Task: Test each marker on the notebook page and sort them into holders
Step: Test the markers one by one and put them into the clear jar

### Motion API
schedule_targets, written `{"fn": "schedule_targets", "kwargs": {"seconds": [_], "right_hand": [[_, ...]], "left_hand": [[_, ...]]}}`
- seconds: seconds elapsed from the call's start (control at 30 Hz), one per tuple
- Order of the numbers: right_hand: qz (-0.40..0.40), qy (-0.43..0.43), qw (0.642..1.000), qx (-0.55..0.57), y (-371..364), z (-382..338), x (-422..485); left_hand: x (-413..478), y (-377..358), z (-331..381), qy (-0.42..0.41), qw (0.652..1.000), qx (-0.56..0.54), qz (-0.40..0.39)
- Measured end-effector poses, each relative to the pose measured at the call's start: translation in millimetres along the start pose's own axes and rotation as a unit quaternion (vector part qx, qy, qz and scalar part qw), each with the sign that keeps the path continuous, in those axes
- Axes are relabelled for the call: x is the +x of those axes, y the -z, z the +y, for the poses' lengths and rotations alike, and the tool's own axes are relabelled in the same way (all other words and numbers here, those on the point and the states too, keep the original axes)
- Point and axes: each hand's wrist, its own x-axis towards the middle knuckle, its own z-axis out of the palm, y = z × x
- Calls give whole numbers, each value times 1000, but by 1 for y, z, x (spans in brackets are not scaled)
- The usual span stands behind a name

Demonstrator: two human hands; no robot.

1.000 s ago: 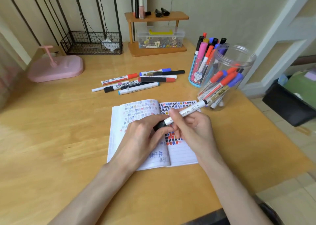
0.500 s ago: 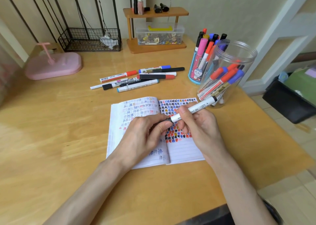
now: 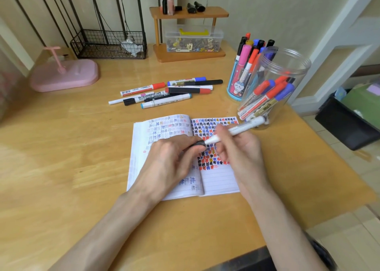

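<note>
Leaving the loose markers (image 3: 164,93) lying in a row toward the far edge of the desk (image 3: 61,167), well apart from both hands. Resting the left hand (image 3: 170,159) on the left page of the open notebook (image 3: 218,180) at the desk's middle, pinching the black cap (image 3: 200,143) between thumb and fingertips. Holding the white marker (image 3: 236,129) just above the right page, aiming its long axis from the cap at the near left up toward the far right corner, with the tail end almost reaching the clear jar (image 3: 287,69). Gripping the barrel with the right hand (image 3: 240,153), fingers curled round it, both hands clamped and close together over the spine. Holding cap and barrel end to end, not showing whether seating or pulling off. Judging the coming move as a push or pull straight along that axis, then a short carry rightward to the jar or the blue holder (image 3: 236,85) just behind it near the right edge, favouring the right hand as the nearer.
</note>
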Motion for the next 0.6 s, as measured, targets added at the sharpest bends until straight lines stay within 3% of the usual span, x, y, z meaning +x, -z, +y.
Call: {"fn": "schedule_targets", "kwargs": {"seconds": [0.07,0.13,0.4,0.6], "right_hand": [[83,-14,996,34,24,-6,13],[104,-9,994,13,44,-9,19],[-9,18,995,-100,33,3,0],[17,4,993,-120,35,18,-9]], "left_hand": [[1,9,-13,35,999,-14,21],[5,17,-20,60,996,-16,59],[3,-2,-1,40,999,-23,6],[2,-5,-5,38,999,-12,-9]]}}
